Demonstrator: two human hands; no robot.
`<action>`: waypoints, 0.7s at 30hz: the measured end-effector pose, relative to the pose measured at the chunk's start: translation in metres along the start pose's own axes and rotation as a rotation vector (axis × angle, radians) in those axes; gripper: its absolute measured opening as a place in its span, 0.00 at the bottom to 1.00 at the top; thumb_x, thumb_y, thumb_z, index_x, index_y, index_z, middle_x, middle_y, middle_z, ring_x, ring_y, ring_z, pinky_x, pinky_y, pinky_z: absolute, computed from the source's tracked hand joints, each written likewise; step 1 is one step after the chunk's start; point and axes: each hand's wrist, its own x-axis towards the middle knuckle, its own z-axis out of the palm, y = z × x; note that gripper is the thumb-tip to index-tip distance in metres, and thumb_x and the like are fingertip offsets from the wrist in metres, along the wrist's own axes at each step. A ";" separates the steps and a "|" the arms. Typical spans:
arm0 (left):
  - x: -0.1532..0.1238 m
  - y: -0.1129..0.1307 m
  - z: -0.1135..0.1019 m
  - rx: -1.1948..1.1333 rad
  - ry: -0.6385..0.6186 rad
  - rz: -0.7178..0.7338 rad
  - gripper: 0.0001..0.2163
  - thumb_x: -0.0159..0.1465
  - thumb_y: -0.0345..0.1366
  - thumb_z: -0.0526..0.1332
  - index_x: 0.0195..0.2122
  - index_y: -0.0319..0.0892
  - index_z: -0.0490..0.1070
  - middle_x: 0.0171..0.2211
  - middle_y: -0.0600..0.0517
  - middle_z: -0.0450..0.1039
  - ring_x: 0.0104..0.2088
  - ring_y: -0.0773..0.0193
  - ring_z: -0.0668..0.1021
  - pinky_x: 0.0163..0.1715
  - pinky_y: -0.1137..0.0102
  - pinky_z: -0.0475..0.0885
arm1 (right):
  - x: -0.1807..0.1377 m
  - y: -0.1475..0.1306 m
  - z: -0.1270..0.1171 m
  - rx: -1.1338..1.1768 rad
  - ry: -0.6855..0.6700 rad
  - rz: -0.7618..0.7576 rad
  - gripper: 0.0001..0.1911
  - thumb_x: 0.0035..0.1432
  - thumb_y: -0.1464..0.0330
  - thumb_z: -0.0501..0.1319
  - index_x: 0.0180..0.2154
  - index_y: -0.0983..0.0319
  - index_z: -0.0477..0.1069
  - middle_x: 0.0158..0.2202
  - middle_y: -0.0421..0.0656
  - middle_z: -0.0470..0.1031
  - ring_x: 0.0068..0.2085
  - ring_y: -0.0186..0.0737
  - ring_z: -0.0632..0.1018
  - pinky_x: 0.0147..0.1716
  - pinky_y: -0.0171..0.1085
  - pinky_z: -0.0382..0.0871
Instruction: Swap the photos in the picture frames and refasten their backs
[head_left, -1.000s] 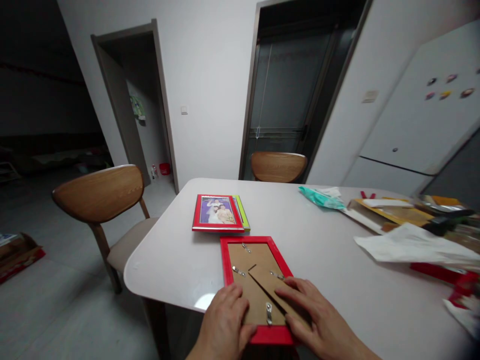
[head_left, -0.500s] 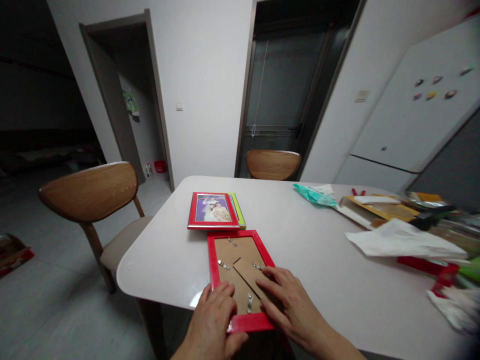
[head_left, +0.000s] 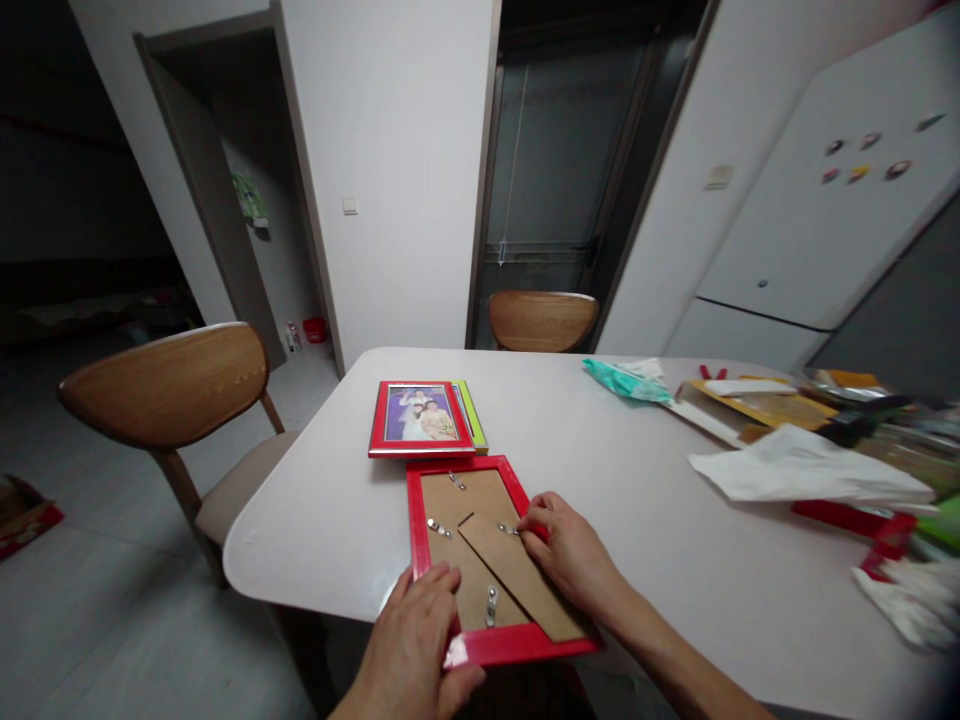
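Note:
A red picture frame [head_left: 417, 520] lies face down at the table's near edge, its brown backing board [head_left: 450, 500] and cardboard stand leg [head_left: 517, 572] facing up. Small metal clips sit along the board's edges. My left hand [head_left: 416, 635] is closed on the frame's lower left corner, fingers over the left side and thumb at the bottom edge. At the right side, the curled fingers of my right hand [head_left: 566, 550] pinch at the right metal clip [head_left: 507, 528], whose outer end they hide. Just beyond, a second red frame with a photo [head_left: 424, 415] rests partly on a yellow-green frame [head_left: 471, 420].
On the white table's [head_left: 600, 480] right side lie a teal packet [head_left: 626, 380], white wrapping [head_left: 802, 470], a yellow envelope [head_left: 780, 400] and red pieces [head_left: 847, 518]. Wooden chairs stand at the left [head_left: 169, 385] and far side [head_left: 543, 320].
My right hand has moved from lying over the stand leg to the frame's right edge, its fingers now curled at the clip. The left hand keeps its hold. The view has shifted slightly.

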 end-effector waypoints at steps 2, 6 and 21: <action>0.000 0.000 0.000 0.009 0.002 0.002 0.11 0.46 0.32 0.62 0.32 0.39 0.66 0.52 0.41 0.61 0.53 0.51 0.62 0.52 0.50 0.53 | 0.001 -0.001 0.001 -0.010 0.011 0.016 0.09 0.47 0.74 0.50 0.24 0.62 0.68 0.31 0.42 0.63 0.33 0.35 0.68 0.34 0.33 0.62; 0.000 -0.001 0.001 0.002 0.032 0.031 0.11 0.46 0.32 0.61 0.32 0.40 0.66 0.51 0.41 0.62 0.53 0.51 0.63 0.51 0.50 0.54 | 0.001 0.000 0.003 -0.014 0.023 0.046 0.08 0.46 0.74 0.50 0.24 0.62 0.67 0.30 0.41 0.62 0.32 0.34 0.67 0.33 0.32 0.61; 0.000 0.008 -0.008 0.047 -0.056 -0.041 0.14 0.46 0.32 0.62 0.35 0.38 0.68 0.52 0.40 0.60 0.53 0.51 0.62 0.53 0.53 0.53 | 0.005 0.005 0.004 0.027 0.017 0.036 0.08 0.48 0.72 0.51 0.28 0.61 0.67 0.31 0.41 0.63 0.33 0.34 0.68 0.33 0.32 0.60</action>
